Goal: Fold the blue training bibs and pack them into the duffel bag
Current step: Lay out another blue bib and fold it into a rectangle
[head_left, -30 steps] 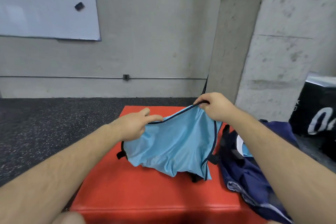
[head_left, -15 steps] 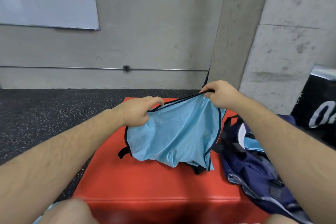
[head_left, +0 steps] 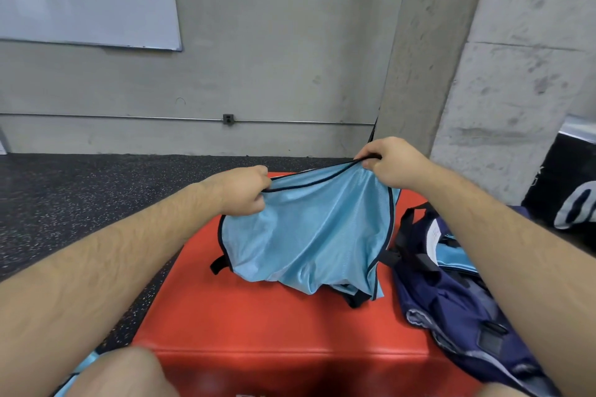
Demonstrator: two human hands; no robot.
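My left hand (head_left: 246,192) and right hand (head_left: 392,161) each pinch the blue bib's (head_left: 309,229) black-trimmed top edge, holding it over the red worktop (head_left: 258,316); the navy duffel bag (head_left: 458,306) lies just right.

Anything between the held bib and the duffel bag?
Nothing visible. The left hand and right hand hold the bib over the red mat; the duffel bag lies open to its right, only the right forearm crossing above it.
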